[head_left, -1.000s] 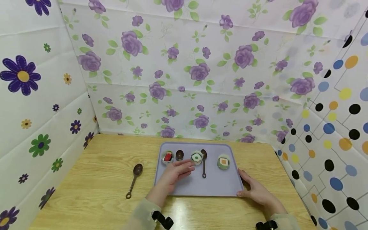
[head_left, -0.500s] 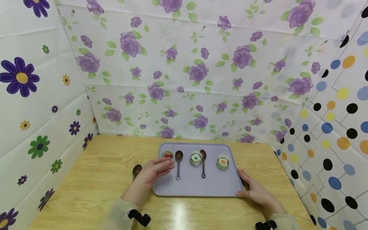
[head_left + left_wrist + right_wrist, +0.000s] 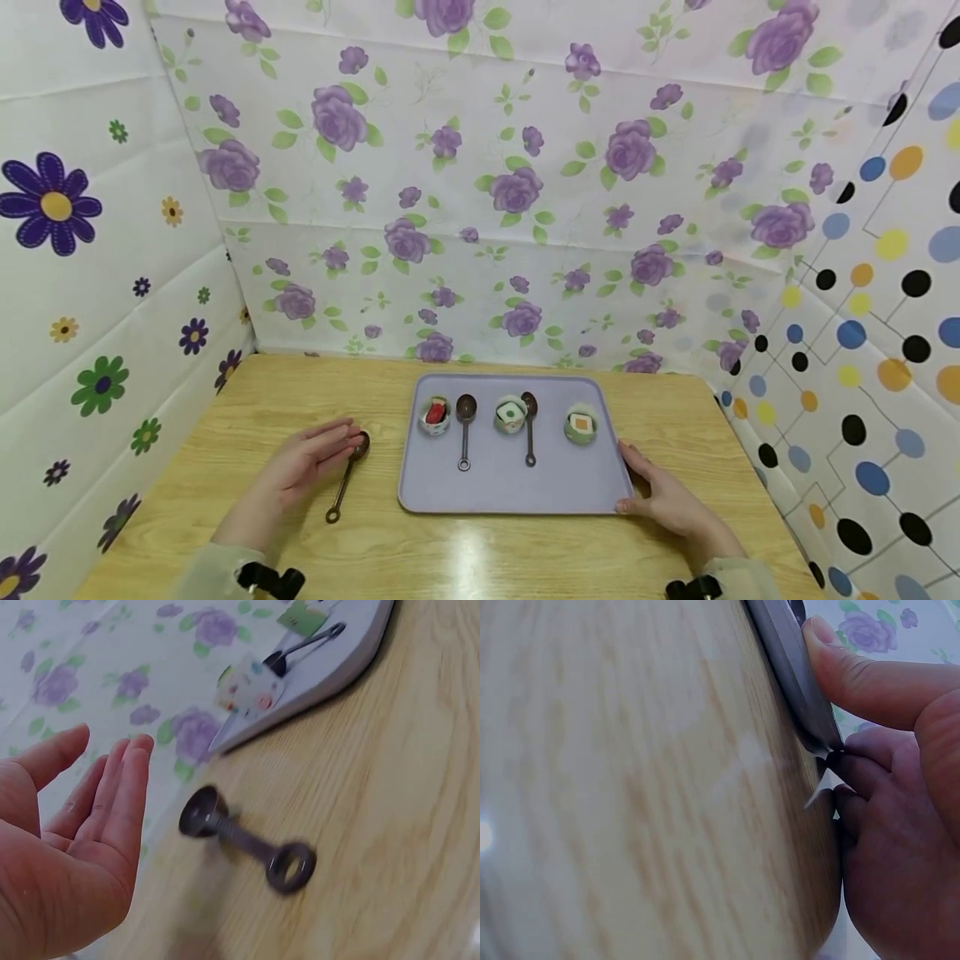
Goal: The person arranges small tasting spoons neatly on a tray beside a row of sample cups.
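My left hand [image 3: 311, 462] hovers by a dark brown spoon [image 3: 347, 479] on the table, fingers extended with nothing in them. In the left wrist view the fingers stand apart from that spoon [image 3: 244, 838]. With thumb on the rim and fingers at its side, my right hand [image 3: 667, 496] grips the front right corner of a lavender tray [image 3: 510, 492]. On it lie two more brown spoons [image 3: 465, 429] [image 3: 530, 429]. Three small cups stand there too: one with a red piece [image 3: 435, 417], one with a white-and-green piece [image 3: 511, 414], one with a white-and-orange piece [image 3: 581, 423].
The wooden table [image 3: 225, 433] runs up to a flowered cloth wall [image 3: 465, 275] at the back. Patterned cloth walls also stand on the left [image 3: 142, 333] and the right [image 3: 825, 400]. Table surface lies between the left wall and the tray.
My left hand has moved left, from over the tray to the spoon on the table. The left tray spoon and red-filled cup now show fully. My right hand has kept its place.
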Available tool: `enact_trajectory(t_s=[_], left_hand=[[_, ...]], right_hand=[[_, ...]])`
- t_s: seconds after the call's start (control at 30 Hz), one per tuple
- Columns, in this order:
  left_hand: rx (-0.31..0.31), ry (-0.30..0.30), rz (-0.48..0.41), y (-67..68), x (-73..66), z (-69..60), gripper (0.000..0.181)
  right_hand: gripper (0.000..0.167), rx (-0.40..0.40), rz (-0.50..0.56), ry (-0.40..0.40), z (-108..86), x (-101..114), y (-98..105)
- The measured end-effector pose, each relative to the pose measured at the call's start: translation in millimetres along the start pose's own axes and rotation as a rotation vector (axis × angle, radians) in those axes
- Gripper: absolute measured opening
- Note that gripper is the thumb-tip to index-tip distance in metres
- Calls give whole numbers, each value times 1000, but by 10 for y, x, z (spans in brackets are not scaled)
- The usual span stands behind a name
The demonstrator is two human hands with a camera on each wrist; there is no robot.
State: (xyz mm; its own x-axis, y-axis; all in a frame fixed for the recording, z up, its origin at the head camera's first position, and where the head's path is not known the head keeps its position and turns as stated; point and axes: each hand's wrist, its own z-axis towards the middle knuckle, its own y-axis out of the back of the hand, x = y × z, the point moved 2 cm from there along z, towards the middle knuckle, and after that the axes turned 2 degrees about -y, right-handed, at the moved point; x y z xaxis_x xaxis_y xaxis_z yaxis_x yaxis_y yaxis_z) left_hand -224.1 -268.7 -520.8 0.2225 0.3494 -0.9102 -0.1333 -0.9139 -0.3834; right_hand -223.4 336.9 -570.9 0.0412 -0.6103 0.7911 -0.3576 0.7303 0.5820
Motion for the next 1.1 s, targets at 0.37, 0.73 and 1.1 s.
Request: enact_trajectory(t_s=[0.37, 0.73, 1.1], left_hand=[[-107, 83, 310, 372, 136, -196, 65], [-141, 78, 628, 314, 166, -325, 60], [-128, 94, 625, 122, 173, -316, 69]], right_hand=[[110, -12, 45, 31, -30, 12, 13], [108, 17, 50, 32, -27, 37, 15], [107, 28, 72, 42, -22, 16, 14]])
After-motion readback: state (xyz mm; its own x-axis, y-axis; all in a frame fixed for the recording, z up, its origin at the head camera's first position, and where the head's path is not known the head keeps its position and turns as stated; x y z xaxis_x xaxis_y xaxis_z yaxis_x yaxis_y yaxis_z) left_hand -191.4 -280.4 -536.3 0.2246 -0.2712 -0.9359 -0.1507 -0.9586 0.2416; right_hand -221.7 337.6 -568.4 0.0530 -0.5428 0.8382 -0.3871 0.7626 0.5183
